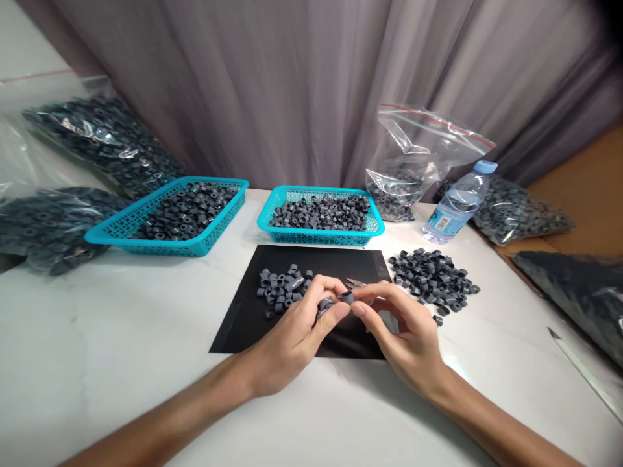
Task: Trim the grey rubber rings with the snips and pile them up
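Observation:
Over a black mat [233,334], both hands meet at a small dark grey plastic ring [346,297]. My left hand [296,331] is closed, with thumb and index finger on the ring's left side, and more grey pieces [325,303] show inside its curled fingers. My right hand [406,331] pinches at the ring's right side with thumb and index fingertip. Pointed metal blades [355,283] stick out behind the right index finger; whether that hand holds the tool is hidden. A heap of similar grey rings [280,288] lies on the mat left of the hands.
A second heap of rings [435,279] lies right of the mat. Two turquoise baskets, left [202,246] and middle [316,237], hold rings. Behind are filled plastic bags [111,139], an open zip bag [403,175] and a water bottle [457,204]. A pale strip [579,366] lies far right.

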The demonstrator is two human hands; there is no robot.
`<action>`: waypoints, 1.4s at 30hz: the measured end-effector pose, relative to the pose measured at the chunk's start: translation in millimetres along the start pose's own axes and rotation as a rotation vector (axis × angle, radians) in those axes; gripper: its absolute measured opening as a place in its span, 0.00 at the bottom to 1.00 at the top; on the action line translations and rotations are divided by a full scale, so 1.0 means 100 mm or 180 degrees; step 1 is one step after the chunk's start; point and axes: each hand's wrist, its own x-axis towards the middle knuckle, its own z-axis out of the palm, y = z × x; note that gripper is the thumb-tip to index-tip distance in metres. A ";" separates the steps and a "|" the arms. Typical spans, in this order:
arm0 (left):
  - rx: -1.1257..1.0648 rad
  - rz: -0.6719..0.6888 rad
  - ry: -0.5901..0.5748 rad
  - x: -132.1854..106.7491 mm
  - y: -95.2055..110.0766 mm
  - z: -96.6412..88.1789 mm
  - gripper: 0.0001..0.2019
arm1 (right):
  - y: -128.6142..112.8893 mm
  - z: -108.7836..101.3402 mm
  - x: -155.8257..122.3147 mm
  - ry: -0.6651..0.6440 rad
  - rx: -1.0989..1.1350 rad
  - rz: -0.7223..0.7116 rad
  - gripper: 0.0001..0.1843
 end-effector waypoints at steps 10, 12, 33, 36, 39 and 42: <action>0.0263 0.0130 0.0092 -0.01 -0.06 0.01 0.10 | -0.06 0.00 0.01 0.0003 -0.0058 0.0125 0.04; 0.0275 0.0154 0.0093 -0.01 -0.06 0.01 0.10 | -0.06 0.01 0.01 0.0009 -0.0054 0.0126 0.04; -0.1988 -0.0792 -0.0129 0.03 -0.09 -0.05 0.16 | 0.10 0.05 0.06 -0.0276 -0.0887 -0.0616 0.15; -0.1543 -0.0774 -0.0419 0.03 -0.13 -0.11 0.18 | 0.19 0.00 0.15 -0.0086 -0.1369 -0.0540 0.12; -0.1017 -0.0650 -0.0500 0.11 -0.12 -0.17 0.20 | 0.28 -0.10 0.26 -0.0162 -0.1892 -0.0488 0.05; -0.0008 -0.0594 -0.0490 0.39 0.07 -0.25 0.23 | 0.33 -0.18 0.34 -0.0305 -0.2171 -0.0472 0.08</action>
